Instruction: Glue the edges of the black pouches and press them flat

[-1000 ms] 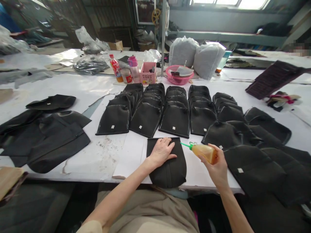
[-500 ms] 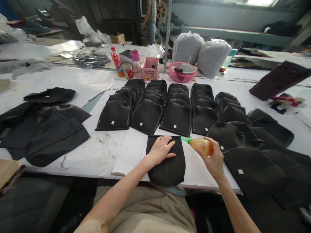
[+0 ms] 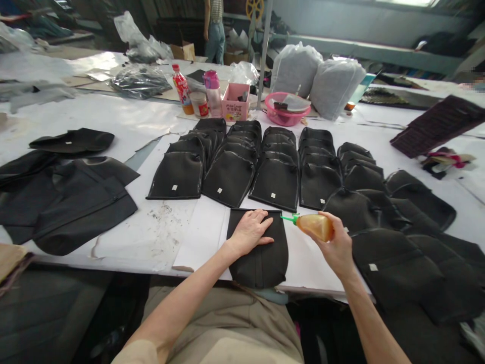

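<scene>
Flat on a black rounded fabric piece (image 3: pixel 259 270) lies my left hand (image 3: pixel 250 232), fingers spread near its straight top edge. The piece rests at the table's front edge. My right hand (image 3: pixel 335 245) is wrapped round a squeeze bottle (image 3: pixel 316 227) of amber liquid, held tilted sideways. Its thin green nozzle (image 3: pixel 290 218) points left, with the tip at the piece's upper right corner; whether it touches cannot be made out. Rows of similar black pieces (image 3: pixel 275 179), several with small white tags, overlap just beyond my hands.
More black pieces (image 3: pixel 83 197) lie in a loose heap at left; others (image 3: pixel 397 258) overlap at right. Behind the rows stand a red-labelled drink bottle (image 3: pixel 182 91), a pink box (image 3: pixel 235 103), a pink basket (image 3: pixel 286 114) and stuffed bags (image 3: pixel 297 68). A person (image 3: pixel 215 33) stands beyond the table.
My hands, the black piece and the squeeze bottle hold nearly the same places. The view has shifted slightly, and the person in the background has moved left.
</scene>
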`<action>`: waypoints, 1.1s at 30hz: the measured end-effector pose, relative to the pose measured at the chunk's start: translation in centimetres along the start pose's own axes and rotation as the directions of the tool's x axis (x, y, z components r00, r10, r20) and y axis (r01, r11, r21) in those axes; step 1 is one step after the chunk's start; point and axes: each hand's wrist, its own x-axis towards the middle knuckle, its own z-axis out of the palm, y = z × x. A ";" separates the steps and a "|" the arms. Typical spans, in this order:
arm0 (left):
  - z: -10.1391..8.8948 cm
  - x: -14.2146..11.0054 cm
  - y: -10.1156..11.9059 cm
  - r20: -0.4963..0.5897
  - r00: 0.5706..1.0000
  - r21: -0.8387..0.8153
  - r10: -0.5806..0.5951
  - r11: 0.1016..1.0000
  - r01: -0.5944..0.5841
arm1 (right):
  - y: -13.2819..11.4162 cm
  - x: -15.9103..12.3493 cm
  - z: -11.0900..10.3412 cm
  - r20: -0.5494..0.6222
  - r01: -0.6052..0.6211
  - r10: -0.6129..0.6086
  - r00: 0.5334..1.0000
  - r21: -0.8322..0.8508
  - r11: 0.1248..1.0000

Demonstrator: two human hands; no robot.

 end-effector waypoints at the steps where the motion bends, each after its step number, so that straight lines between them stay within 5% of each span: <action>1: 0.0 0.0 0.0 0.000 1.000 0.002 0.001 1.000 -0.001 | 0.0 0.1 0.1 -0.007 0.000 0.000 1.000 0.003 1.000; 33: 0.6 -0.1 -0.2 -0.055 0.998 0.011 0.016 1.000 -0.015 | -0.4 0.1 -0.4 0.025 -0.053 0.052 0.998 0.008 0.999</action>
